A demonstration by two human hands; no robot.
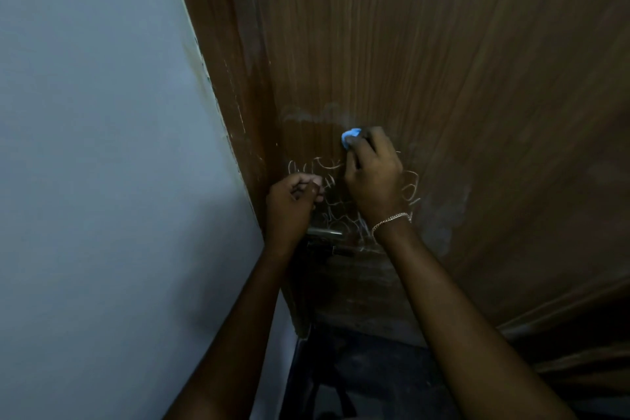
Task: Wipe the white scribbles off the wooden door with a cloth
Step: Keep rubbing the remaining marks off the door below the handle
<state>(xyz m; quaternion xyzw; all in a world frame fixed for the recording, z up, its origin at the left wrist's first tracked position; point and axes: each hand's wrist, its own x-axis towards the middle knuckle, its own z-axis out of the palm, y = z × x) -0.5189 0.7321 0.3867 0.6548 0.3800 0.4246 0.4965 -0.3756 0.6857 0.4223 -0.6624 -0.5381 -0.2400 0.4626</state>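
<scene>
The wiping is under way and, by my reading, roughly at its start; the right hand (373,174) presses a small blue cloth (350,137) against the wooden door (443,61), its grip curled tight round the cloth so only a bunched corner shows past the fingertips; a pale smear on the wood just above and to the left of that grip suggests a patch already rubbed. The white scribbles (327,165) lie mostly below the grip and to both sides of the wrist, reaching down near the metal door handle (324,232); they look largely intact. The left hand (289,201) sits lower and to the left of the cloth, its grip loosely closed with fingertips pinched together; whether it holds anything I cannot tell, nor whether it touches the door. The next move, I judge, calls for firm strokes downward from the present grip across the chalky lines, with the forearm cleared aside so the marks beneath it can be reached.
</scene>
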